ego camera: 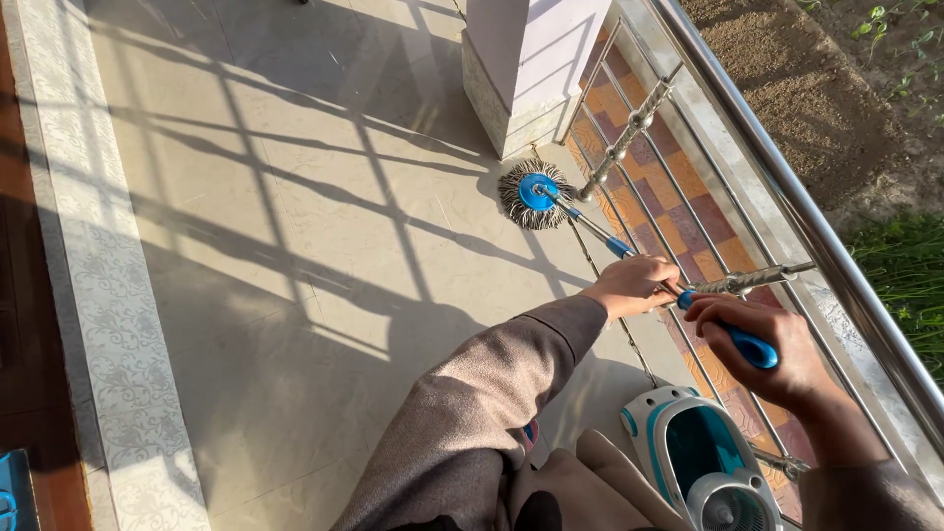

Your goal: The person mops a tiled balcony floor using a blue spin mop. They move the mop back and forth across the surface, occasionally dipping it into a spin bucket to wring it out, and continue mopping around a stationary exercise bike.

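Head view looks down on both hands clenched round a mop handle (600,234); the left hand (637,285) grips the metal shaft, the right hand (777,344), at four o'clock from it, grips the blue end grip; the handle runs toward ten o'clock to the round mop head (534,195), pressed on the tiled floor (295,246) beside a white pillar (526,69); a steel railing (787,197) stands at three o'clock; a white and teal spin bucket (698,457) sits at six o'clock.
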